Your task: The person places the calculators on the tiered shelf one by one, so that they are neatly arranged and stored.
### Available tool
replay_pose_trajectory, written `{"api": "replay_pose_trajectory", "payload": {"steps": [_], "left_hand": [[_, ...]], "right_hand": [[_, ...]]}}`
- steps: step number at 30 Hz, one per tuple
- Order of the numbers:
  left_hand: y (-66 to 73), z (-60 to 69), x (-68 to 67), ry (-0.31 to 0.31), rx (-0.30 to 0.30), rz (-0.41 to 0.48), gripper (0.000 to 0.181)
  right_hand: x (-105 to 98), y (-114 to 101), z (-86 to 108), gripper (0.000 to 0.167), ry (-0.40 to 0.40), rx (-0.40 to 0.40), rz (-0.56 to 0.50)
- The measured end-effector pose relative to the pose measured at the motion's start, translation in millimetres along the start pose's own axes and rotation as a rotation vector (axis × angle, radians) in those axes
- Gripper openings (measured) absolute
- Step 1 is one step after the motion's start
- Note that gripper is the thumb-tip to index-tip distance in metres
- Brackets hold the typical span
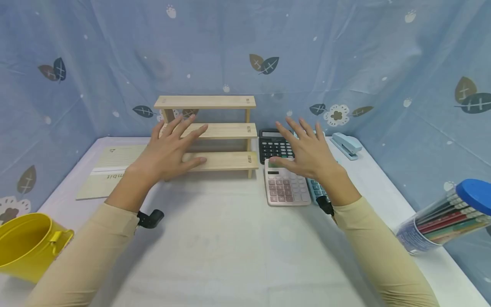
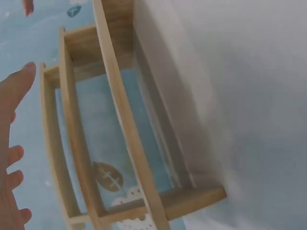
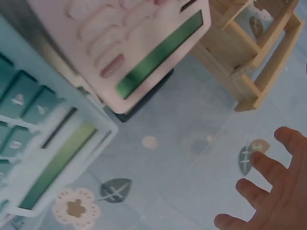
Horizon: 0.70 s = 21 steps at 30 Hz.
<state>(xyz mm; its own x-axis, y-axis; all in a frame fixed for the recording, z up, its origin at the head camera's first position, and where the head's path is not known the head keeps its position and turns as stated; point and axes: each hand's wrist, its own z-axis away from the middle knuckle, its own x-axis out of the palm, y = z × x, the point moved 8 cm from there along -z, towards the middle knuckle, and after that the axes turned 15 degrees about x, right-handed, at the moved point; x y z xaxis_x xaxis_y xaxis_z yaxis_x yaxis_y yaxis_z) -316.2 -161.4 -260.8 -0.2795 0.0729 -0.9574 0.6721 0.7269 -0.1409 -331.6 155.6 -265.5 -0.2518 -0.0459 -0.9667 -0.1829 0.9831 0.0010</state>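
Note:
My left hand [image 1: 167,150] is raised with its fingers spread, in front of the left end of a three-tier wooden shelf [image 1: 226,160]. It holds nothing. In the left wrist view the shelf [image 2: 127,120] fills the middle, and the hand [image 2: 12,158] shows at the left edge. Over the calculators hovers my right hand [image 1: 308,151], fingers spread and holding nothing. Near it are a pink calculator [image 1: 287,187], a black calculator [image 1: 270,145] and a blue calculator [image 1: 317,187], partly hidden by the hand. The right wrist view shows the pink calculator [image 3: 139,43] and the blue calculator [image 3: 53,139].
A light blue stapler [image 1: 347,145] sits at the back right. Toward the right edge stands a clear tub of pencils [image 1: 441,221] with a blue lid. At left are a yellow bucket [image 1: 34,243] and an open notebook [image 1: 109,168]. A patterned cloth [image 1: 215,51] hangs behind.

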Motion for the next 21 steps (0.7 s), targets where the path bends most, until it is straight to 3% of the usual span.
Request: {"api": "replay_pose_trajectory", "payload": {"steps": [13, 21], "left_hand": [[-29.4, 14.7, 11.4, 0.043, -0.077, 0.157, 0.081], [-53.9, 38.1, 10.5, 0.059, -0.16, 0.254, 0.085]], "right_hand": [[9.7, 43.5, 10.6, 0.094, -0.12, 0.067, -0.188], [14.9, 64.3, 24.3, 0.095, -0.164, 0.086, -0.205]]}}
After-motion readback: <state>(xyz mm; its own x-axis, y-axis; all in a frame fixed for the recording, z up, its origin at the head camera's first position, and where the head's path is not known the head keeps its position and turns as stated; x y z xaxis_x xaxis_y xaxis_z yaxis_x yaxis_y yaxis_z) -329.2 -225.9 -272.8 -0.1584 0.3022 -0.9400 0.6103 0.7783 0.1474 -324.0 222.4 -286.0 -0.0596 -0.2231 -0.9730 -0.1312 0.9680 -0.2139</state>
